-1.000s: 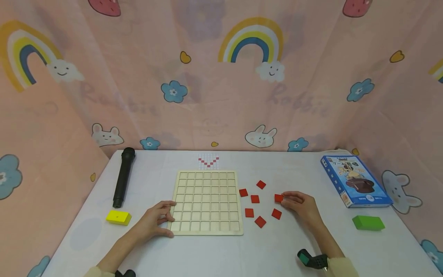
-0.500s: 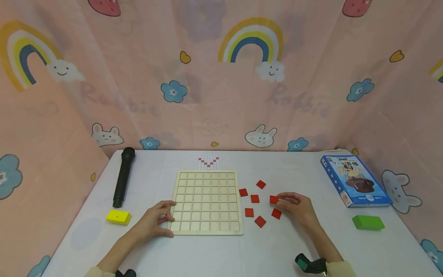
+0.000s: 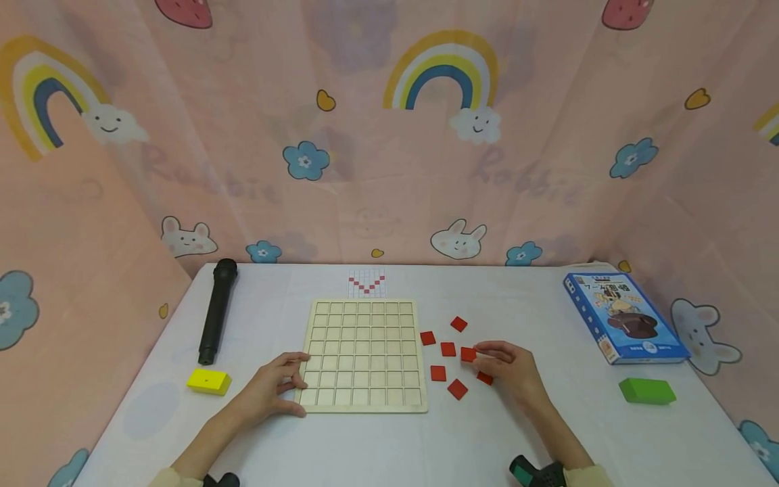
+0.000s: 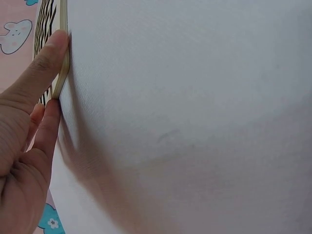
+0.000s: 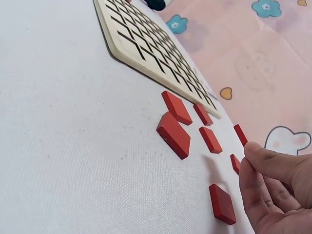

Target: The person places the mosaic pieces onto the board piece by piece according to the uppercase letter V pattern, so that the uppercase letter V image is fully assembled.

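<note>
A pale wooden grid board point(image 3: 364, 358) lies flat on the white table. My left hand point(image 3: 272, 389) holds it at its left edge and near front corner; in the left wrist view the thumb and a finger of that hand point(image 4: 27, 126) touch the rim point(image 4: 63, 73). Right of the board, my right hand point(image 3: 510, 370) pinches a red square tile point(image 3: 468, 354) between thumb and fingertips. The right wrist view shows this tile point(image 5: 240, 135) raised off the table. Several more red tiles point(image 3: 438, 373) lie loose around it, one point(image 3: 485, 378) partly hidden by the hand.
Behind the board lies a small card point(image 3: 367, 284) with a red V pattern on a grid. A black microphone-like stick point(image 3: 218, 311) and a yellow block point(image 3: 209, 382) are at left. At right are a blue picture box point(image 3: 627, 318) and a green block point(image 3: 648, 391).
My right hand has moved left toward the board, carrying the red tile with it. My left hand has stayed at the board's edge.
</note>
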The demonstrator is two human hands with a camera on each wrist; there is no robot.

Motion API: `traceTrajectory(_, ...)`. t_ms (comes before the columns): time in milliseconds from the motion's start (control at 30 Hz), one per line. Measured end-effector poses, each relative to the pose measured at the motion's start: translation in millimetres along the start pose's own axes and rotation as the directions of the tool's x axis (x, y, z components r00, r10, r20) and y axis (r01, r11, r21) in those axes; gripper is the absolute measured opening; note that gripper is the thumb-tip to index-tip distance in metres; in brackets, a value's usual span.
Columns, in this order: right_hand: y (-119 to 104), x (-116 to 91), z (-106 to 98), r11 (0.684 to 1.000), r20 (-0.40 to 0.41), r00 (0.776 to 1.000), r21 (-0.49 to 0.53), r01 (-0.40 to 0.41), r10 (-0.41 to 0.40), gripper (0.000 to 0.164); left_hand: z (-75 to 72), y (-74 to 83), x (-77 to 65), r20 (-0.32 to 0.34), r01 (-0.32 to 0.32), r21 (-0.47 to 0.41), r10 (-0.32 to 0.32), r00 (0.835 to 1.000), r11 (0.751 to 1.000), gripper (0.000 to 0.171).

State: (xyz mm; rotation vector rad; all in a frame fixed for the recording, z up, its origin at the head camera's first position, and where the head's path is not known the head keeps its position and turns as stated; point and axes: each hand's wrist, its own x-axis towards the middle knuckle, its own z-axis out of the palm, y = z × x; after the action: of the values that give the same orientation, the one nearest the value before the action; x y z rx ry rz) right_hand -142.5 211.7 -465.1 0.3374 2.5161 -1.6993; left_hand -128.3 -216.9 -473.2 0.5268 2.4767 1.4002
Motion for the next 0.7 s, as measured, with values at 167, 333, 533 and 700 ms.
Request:
traceTrajectory(167, 0.5, -0.3, 6.3, 1.0, -0.019, 1.0, 0.001, -0.01, 0.01, 0.034, -0.2, -1.4, 0.4, 0.002, -0.001, 0.002, 0.001, 1.0, 1.0, 0.035)
traceTrajectory(333, 2.0, -0.7, 12.0, 1.0, -0.013, 1.0, 0.012, -0.003, 0.003, 0.033, -0.8, -0.7, -0.5, 0.001, -0.002, 0.007, 0.002, 1.0, 1.0, 0.034)
traceTrajectory(533, -0.8, -6.0, 17.9, 0.998, 0.0, 1.0, 0.052, 0.019, -0.019, 0.031, -0.3, -0.2, -1.1, -0.009, 0.005, 0.004, -0.005, 1.0, 1.0, 0.034)
traceTrajectory(700, -1.3, -7.9, 22.7, 0.996, -0.005, 0.999, 0.083, 0.044, -0.043, 0.029, 0.2, 0.4, 0.1, -0.004, 0.002, -0.01, -0.002, 1.0, 1.0, 0.035)
